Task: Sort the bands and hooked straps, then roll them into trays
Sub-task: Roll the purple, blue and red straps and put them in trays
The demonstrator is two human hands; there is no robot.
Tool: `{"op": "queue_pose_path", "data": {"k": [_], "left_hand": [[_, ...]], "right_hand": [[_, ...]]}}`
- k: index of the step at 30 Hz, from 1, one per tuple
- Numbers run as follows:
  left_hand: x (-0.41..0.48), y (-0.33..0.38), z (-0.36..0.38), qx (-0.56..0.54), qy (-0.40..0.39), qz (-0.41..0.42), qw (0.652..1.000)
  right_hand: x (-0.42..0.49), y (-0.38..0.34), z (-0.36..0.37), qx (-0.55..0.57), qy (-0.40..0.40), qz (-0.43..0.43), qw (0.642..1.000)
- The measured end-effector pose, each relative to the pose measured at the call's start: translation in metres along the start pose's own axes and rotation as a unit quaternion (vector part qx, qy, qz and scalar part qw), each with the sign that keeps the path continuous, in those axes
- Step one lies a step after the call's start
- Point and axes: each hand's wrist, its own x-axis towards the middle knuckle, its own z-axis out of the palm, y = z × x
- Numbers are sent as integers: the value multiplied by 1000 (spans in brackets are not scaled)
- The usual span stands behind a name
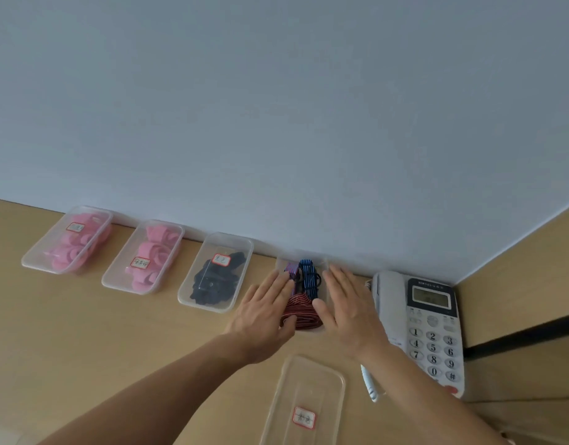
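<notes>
Wooden desk (84, 332): four clear trays (216, 273), a lid (304, 403), a telephone (432, 329).

**Desk phone at the wall corner**

A white corded telephone (419, 329) lies on the tan wooden desk (84, 322), at its right end near the corner. Its small grey display sits above a keypad of round buttons marked 1 to 9, 0 and #. A coiled white cord (371, 385) trails beside its left edge. A plain pale wall (276, 107) rises behind.
</notes>
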Motion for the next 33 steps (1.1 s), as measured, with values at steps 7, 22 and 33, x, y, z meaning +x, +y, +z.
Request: {"op": "queue_pose_path", "data": {"k": [7, 22, 33], "left_hand": [[-35, -25, -6, -23, 2, 62, 998], [-78, -50, -6, 27, -124, 148, 981], [-94, -53, -11, -11, -153, 129, 980]], "right_hand": [[-58, -24, 1, -5, -48, 75, 996], [-136, -109, 71, -20, -88, 470, 878], [-129, -111, 69, 65, -65, 570, 817]]}}
